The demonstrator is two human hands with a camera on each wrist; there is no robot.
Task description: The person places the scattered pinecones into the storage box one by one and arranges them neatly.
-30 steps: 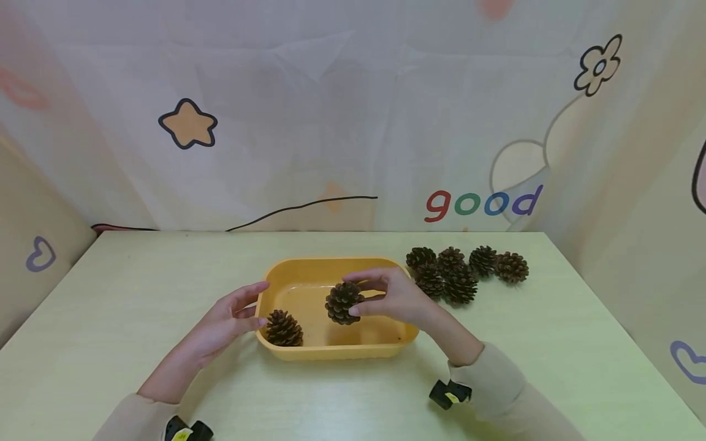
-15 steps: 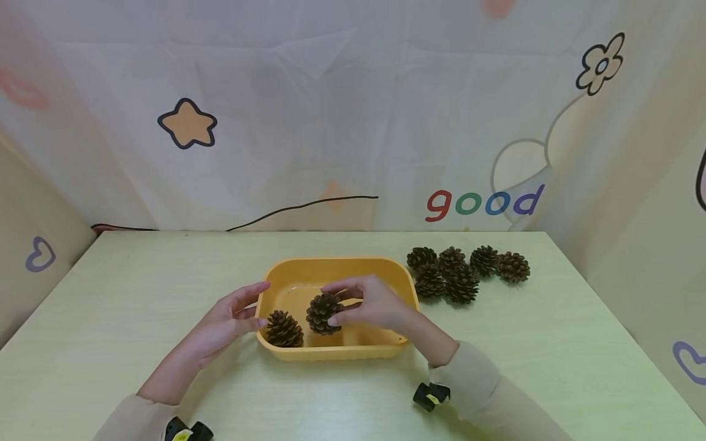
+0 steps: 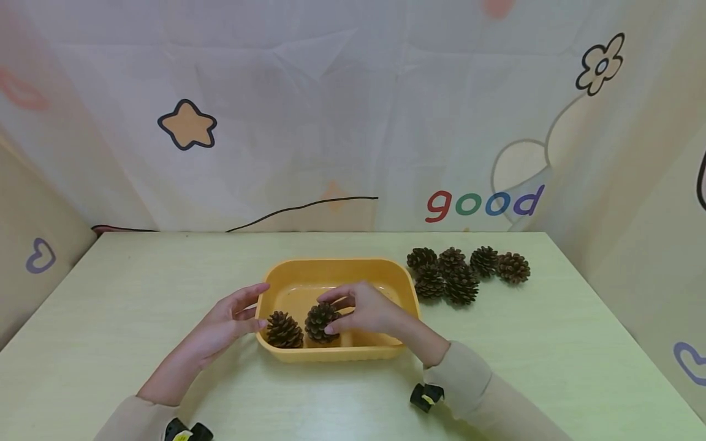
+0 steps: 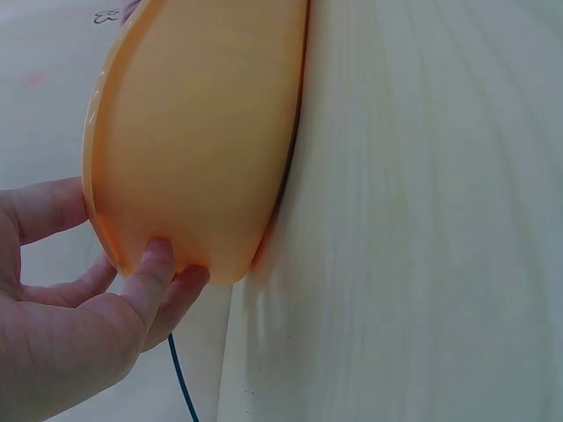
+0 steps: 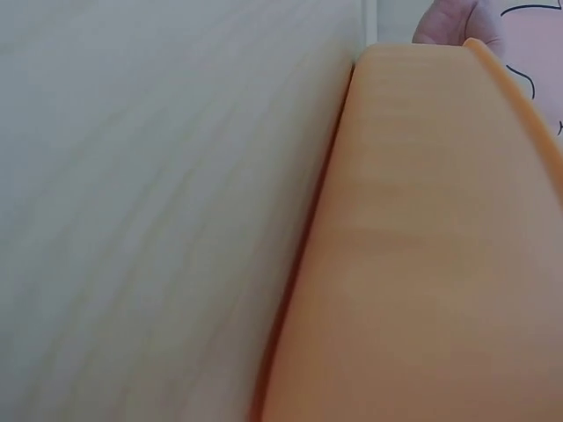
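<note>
A yellow plastic box (image 3: 358,353) stands on the table. My left hand (image 3: 228,321) holds its left end, thumb and fingers at the rim; in the left wrist view fingertips (image 4: 158,251) press the outer wall. Inside, one pine cone (image 3: 284,331) lies in the front left corner. My right hand (image 3: 372,311) reaches into the box and grips a second brown pine cone (image 3: 321,323) between thumb and fingers, low inside and just right of the first. In the right wrist view the box's outer front wall (image 5: 413,246) hides the right hand and its pine cone.
Several pine cones (image 3: 461,284) sit in a cluster on the table (image 3: 524,343), behind and right of the box. A printed cloth (image 3: 331,122) hangs behind the table's back edge, with more cloth at both sides.
My right hand has moved left and down inside the box with its pine cone, bringing it close beside the first one. The left hand stays on the box's end.
</note>
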